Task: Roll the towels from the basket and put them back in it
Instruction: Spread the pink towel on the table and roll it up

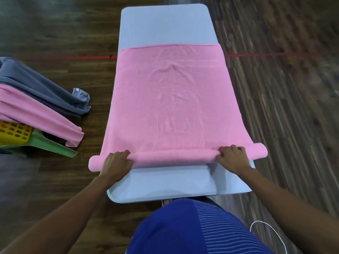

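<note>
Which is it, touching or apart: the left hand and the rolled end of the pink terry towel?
Touching. The head view shows the left hand curled over the pink terry towel at its roll.

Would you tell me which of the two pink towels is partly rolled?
The pink towel on the table: left hand and right hand grip its rolled near edge. The other pink towel hangs unrolled over the basket.

Both bare arms are extending forward and converging slightly, with the wrists nearly straight. The left hand (117, 163) is lying palm-down, its fingers curling over the rolled edge of the pink towel (174, 158). The right hand (232, 158) is mirroring it, knuckles up, fingers curling over the same roll. The two hands are sitting well apart.
</note>
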`<move>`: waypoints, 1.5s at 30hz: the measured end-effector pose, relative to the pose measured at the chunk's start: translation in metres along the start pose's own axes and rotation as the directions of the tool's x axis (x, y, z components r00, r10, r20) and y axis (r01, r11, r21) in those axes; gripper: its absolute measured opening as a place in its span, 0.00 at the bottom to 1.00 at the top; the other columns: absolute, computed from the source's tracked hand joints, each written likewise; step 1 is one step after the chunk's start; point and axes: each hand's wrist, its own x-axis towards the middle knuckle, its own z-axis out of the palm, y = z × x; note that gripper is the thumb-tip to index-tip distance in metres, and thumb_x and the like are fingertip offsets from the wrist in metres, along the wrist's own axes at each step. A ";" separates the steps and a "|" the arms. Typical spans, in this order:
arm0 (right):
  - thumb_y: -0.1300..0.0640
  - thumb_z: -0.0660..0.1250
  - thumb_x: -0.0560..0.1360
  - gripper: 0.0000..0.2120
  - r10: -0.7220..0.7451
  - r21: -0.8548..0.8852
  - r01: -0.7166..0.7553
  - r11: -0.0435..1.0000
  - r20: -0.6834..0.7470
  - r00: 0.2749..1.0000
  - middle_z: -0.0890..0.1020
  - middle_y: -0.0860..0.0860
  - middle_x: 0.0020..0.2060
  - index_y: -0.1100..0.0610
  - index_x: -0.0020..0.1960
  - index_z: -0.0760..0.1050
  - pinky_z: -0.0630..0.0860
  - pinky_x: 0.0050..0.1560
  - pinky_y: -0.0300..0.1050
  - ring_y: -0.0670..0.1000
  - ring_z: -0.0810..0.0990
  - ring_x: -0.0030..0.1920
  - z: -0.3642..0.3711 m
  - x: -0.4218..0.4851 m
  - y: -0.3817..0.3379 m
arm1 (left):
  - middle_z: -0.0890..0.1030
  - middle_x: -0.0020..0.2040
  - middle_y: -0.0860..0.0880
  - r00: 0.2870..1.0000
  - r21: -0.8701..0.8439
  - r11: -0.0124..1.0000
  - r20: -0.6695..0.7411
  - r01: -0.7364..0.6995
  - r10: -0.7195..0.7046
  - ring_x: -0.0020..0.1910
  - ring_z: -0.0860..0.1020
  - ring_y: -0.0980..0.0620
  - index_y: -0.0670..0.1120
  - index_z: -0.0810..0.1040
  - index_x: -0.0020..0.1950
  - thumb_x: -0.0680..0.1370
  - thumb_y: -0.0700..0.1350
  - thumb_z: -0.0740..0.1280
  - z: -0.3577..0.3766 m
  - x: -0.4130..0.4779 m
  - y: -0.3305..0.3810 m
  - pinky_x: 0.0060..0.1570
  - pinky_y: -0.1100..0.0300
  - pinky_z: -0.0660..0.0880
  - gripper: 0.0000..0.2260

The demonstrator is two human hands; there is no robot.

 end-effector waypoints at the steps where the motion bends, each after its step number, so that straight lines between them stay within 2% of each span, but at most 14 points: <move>1: 0.51 0.59 0.74 0.13 0.026 0.031 -0.026 0.999 0.022 0.999 0.81 0.53 0.48 0.53 0.55 0.76 0.63 0.57 0.52 0.55 0.75 0.53 0.000 0.001 0.001 | 0.81 0.38 0.49 0.999 -0.024 0.999 0.026 0.022 -0.021 0.33 0.75 0.52 0.47 0.77 0.51 0.76 0.51 0.59 -0.001 0.000 0.000 0.42 0.54 0.77 0.12; 3: 0.53 0.64 0.72 0.12 0.059 0.090 -0.053 0.995 -0.071 0.996 0.80 0.54 0.47 0.54 0.55 0.74 0.65 0.55 0.54 0.57 0.75 0.51 0.005 0.000 0.004 | 0.81 0.40 0.49 0.999 -0.048 0.998 0.002 0.033 -0.033 0.36 0.76 0.51 0.47 0.75 0.55 0.77 0.49 0.62 0.000 0.001 0.001 0.43 0.54 0.76 0.10; 6: 0.61 0.70 0.71 0.07 0.010 0.108 0.025 0.994 -0.312 0.950 0.78 0.58 0.43 0.60 0.48 0.77 0.69 0.42 0.52 0.61 0.74 0.42 0.017 0.000 0.003 | 0.80 0.47 0.43 0.976 0.063 0.998 -0.217 0.003 0.011 0.44 0.76 0.44 0.43 0.76 0.52 0.75 0.43 0.69 0.004 0.004 -0.001 0.48 0.46 0.74 0.08; 9: 0.67 0.67 0.71 0.04 -0.010 0.176 0.074 0.982 -0.336 0.942 0.79 0.58 0.43 0.63 0.46 0.77 0.70 0.40 0.52 0.59 0.74 0.41 0.017 -0.004 -0.001 | 0.79 0.47 0.43 0.962 0.056 0.998 -0.272 -0.001 0.016 0.45 0.75 0.42 0.41 0.78 0.50 0.76 0.38 0.68 0.007 0.004 0.004 0.46 0.45 0.73 0.04; 13: 0.69 0.72 0.61 0.26 -0.092 0.133 0.125 0.983 -0.226 0.970 0.79 0.61 0.55 0.65 0.60 0.75 0.76 0.57 0.59 0.63 0.78 0.54 0.034 -0.013 0.000 | 0.80 0.57 0.40 0.977 0.079 0.996 -0.205 -0.044 0.059 0.56 0.77 0.41 0.38 0.78 0.60 0.71 0.37 0.72 0.022 -0.009 0.002 0.59 0.43 0.74 0.18; 16: 0.68 0.72 0.65 0.29 -0.076 0.101 0.097 0.990 -0.199 0.977 0.78 0.61 0.62 0.64 0.65 0.73 0.67 0.68 0.60 0.63 0.75 0.64 0.040 -0.011 0.002 | 0.77 0.63 0.39 0.988 0.138 0.989 -0.138 -0.053 0.072 0.64 0.75 0.38 0.38 0.74 0.67 0.68 0.37 0.74 0.027 -0.013 -0.003 0.67 0.42 0.66 0.27; 21: 0.59 0.67 0.69 0.16 -0.030 0.102 0.047 0.994 -0.163 0.986 0.82 0.54 0.48 0.57 0.56 0.74 0.65 0.61 0.52 0.58 0.78 0.53 0.014 0.000 -0.004 | 0.83 0.53 0.42 0.985 0.101 0.995 -0.169 -0.007 0.024 0.52 0.80 0.41 0.41 0.81 0.56 0.72 0.42 0.71 0.016 0.000 0.001 0.64 0.42 0.69 0.13; 25: 0.49 0.59 0.71 0.17 0.048 0.082 -0.051 0.995 0.038 0.998 0.79 0.54 0.48 0.53 0.58 0.70 0.64 0.56 0.52 0.57 0.75 0.52 -0.002 0.005 0.000 | 0.81 0.40 0.49 0.992 0.074 0.995 0.101 0.068 -0.076 0.42 0.77 0.46 0.48 0.76 0.41 0.73 0.55 0.55 -0.003 0.008 0.002 0.54 0.48 0.69 0.15; 27: 0.48 0.60 0.71 0.18 0.093 0.061 -0.095 0.994 0.027 0.995 0.78 0.53 0.53 0.51 0.59 0.74 0.64 0.57 0.53 0.56 0.73 0.55 0.000 0.007 0.003 | 0.79 0.39 0.51 0.969 -0.044 0.985 0.197 0.164 -0.152 0.42 0.76 0.48 0.47 0.75 0.40 0.72 0.56 0.54 -0.009 0.014 0.002 0.56 0.47 0.68 0.16; 31: 0.60 0.67 0.71 0.10 0.081 0.128 -0.051 0.990 -0.244 0.966 0.77 0.58 0.48 0.60 0.52 0.76 0.68 0.46 0.53 0.60 0.73 0.48 0.007 0.009 0.000 | 0.78 0.50 0.46 0.984 0.023 0.994 -0.150 0.104 -0.099 0.51 0.74 0.42 0.44 0.77 0.52 0.74 0.46 0.69 -0.004 0.018 -0.001 0.55 0.43 0.69 0.09; 34: 0.66 0.66 0.70 0.07 0.030 0.195 0.028 0.980 -0.292 0.956 0.78 0.58 0.45 0.62 0.48 0.76 0.67 0.42 0.50 0.60 0.73 0.45 0.012 0.007 -0.003 | 0.81 0.46 0.44 0.960 -0.016 0.998 -0.275 0.054 -0.056 0.46 0.76 0.42 0.42 0.79 0.47 0.76 0.40 0.68 0.000 0.014 0.008 0.52 0.44 0.69 0.03; 37: 0.67 0.71 0.63 0.21 -0.042 0.143 0.077 0.987 -0.229 0.973 0.79 0.58 0.52 0.62 0.56 0.75 0.73 0.53 0.53 0.61 0.76 0.52 0.022 0.001 -0.002 | 0.82 0.53 0.41 0.974 0.036 0.999 -0.226 -0.019 0.027 0.51 0.78 0.42 0.39 0.80 0.55 0.74 0.40 0.68 0.017 0.003 0.011 0.56 0.44 0.73 0.11; 40: 0.65 0.73 0.63 0.33 -0.059 0.077 0.071 0.994 -0.157 0.986 0.75 0.58 0.63 0.62 0.67 0.70 0.63 0.71 0.59 0.60 0.72 0.65 0.030 -0.002 0.000 | 0.77 0.65 0.41 0.993 0.141 0.989 -0.099 -0.044 0.058 0.65 0.74 0.40 0.40 0.74 0.68 0.68 0.40 0.73 0.026 -0.005 0.005 0.69 0.40 0.65 0.28; 45: 0.62 0.67 0.68 0.20 -0.017 0.079 0.030 0.996 -0.165 0.986 0.81 0.54 0.54 0.57 0.60 0.75 0.62 0.69 0.54 0.58 0.76 0.58 0.011 0.009 -0.002 | 0.81 0.59 0.43 0.991 0.101 0.994 -0.132 0.033 -0.020 0.60 0.77 0.41 0.42 0.79 0.61 0.73 0.41 0.70 0.017 0.007 0.005 0.71 0.40 0.61 0.16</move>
